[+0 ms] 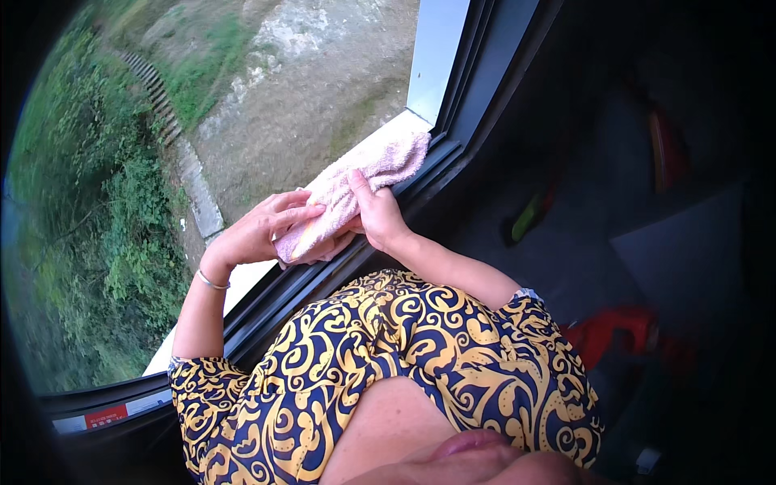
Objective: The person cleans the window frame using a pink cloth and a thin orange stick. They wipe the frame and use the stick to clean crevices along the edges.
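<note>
A folded pale pink towel [396,158] is held between my two hands, over the sill of an open window. My left hand [271,226] grips its lower left end, fingers lying over the top of the cloth. My right hand [376,212] holds the middle, thumb on top and the other fingers underneath, mostly hidden by the cloth. The towel's far end sticks out past my right hand toward the corner of the window frame. Beneath the towel runs the white outer sill [255,279], with the dark window track [279,295] along its near side.
The dark upright window frame [493,56] rises at the far right of the opening. Outside, far below, lie bare ground [283,121], steps [153,85] and green trees [121,234]. In the dim room to the right are a red object [610,335] and a green one [527,220].
</note>
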{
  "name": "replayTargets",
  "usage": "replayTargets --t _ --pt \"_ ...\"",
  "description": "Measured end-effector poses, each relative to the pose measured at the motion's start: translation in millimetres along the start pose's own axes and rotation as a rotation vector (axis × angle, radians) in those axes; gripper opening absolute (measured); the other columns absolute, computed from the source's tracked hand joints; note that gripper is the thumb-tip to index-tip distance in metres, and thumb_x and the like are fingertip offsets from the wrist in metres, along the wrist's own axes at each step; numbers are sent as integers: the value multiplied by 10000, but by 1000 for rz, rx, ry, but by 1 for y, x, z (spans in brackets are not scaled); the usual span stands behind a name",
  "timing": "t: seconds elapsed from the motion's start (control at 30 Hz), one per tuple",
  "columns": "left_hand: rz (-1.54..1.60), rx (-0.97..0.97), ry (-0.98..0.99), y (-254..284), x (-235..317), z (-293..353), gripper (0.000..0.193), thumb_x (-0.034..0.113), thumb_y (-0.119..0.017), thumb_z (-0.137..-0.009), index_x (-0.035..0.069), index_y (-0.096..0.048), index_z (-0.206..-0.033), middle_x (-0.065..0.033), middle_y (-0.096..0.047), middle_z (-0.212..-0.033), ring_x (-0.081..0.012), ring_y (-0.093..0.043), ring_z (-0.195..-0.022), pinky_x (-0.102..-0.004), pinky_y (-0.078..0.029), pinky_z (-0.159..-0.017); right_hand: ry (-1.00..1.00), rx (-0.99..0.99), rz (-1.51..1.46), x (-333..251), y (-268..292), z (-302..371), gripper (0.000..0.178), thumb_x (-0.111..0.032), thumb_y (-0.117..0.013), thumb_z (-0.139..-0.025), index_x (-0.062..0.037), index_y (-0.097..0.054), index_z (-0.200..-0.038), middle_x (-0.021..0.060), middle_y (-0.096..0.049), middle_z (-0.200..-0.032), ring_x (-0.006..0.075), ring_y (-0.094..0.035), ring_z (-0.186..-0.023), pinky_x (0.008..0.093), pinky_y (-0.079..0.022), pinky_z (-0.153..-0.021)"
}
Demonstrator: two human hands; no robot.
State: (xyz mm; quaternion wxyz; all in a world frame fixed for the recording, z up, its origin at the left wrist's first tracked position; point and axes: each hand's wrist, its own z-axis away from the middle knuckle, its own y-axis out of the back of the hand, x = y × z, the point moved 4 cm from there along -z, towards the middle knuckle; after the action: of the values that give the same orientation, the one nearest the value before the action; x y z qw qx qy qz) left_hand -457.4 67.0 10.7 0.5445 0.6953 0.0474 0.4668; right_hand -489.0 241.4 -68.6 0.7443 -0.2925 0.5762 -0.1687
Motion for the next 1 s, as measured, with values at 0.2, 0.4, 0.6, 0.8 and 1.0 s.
replayTargets --t 0.2,0.4,0.6,0.8,1.0 --pt "244 -142 61 49 14 -4 741 266 -833 -664 91 -531 -1318 -122 -524 -1321 -243 -486 -1220 -378 -378 -1034 328 -79 529 -7 4 4 355 -286 -537 -968 55 -631 -990 73 -669 -894 123 -596 -792 292 -474 -732" --pt "220 514 152 65 38 -91 589 398 -709 -824 74 -541 -1286 -45 -609 -1017 -88 -538 -816 -247 -464 -712 553 -89 664 -7 -3 6 339 -298 -569 -945 34 -634 -924 174 -648 -774 272 -640 -715 348 -476 -666" --pt "413 464 86 45 22 -164 380 363 -744 -790 -7 -672 -830 -10 -572 -654 -87 -511 -601 -245 -434 -546 448 -220 748 -15 -14 5 368 -321 -561 -950 43 -613 -921 140 -638 -791 192 -602 -742 321 -462 -704" --pt "828 640 324 61 5 -157 252 285 -676 -875 54 -650 -779 35 -559 -616 -40 -457 -517 -195 -375 -484 443 -239 706 -9 -8 -4 332 -288 -561 -952 41 -613 -952 122 -649 -805 181 -608 -756 308 -469 -708" --pt "264 765 372 82 -77 -107 221 229 -663 -879 78 -628 -1036 8 -638 -834 -78 -562 -651 -212 -431 -546 127 -247 131 1 2 -22 279 -227 -543 -968 34 -616 -1036 32 -638 -987 98 -576 -884 256 -466 -802"
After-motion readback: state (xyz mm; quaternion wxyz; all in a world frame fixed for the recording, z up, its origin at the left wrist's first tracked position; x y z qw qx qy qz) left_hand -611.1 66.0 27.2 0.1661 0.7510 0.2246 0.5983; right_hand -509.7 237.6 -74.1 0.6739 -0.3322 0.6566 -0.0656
